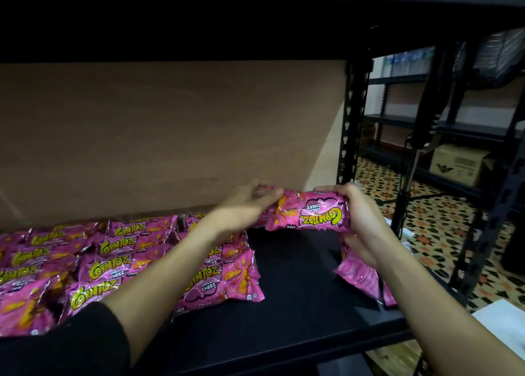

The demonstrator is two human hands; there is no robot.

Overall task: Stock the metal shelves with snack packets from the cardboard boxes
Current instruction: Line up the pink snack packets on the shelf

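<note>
Head view: stocking record.

1. Metal shelf (298, 290), black, with a brown backboard (170, 134). The left part is covered and the right part is bare, so this level is judged partly filled, with room left for more.
2. Stocked packets (113, 267), pink Corntoz Chilli Cheez, laid flat in overlapping rows on the left part of the shelf.
3. Cardboard box (457, 164), seen on a far rack at the right; its contents cannot be told.
4. Held packet (309, 213), raised above the bare part of the shelf and not yet set down. Its long axis lies left to right, roughly along the shelf front. The print is seen upside down, with the logo toward the right end.
5. Spare packets (360, 276), hung below the held one, to be placed later.
6. Left hand (244, 205): grip closed on the held packet's left end.
7. Right hand (366, 222): grip wrapped round the right end, with the spare packets held beneath.
</note>
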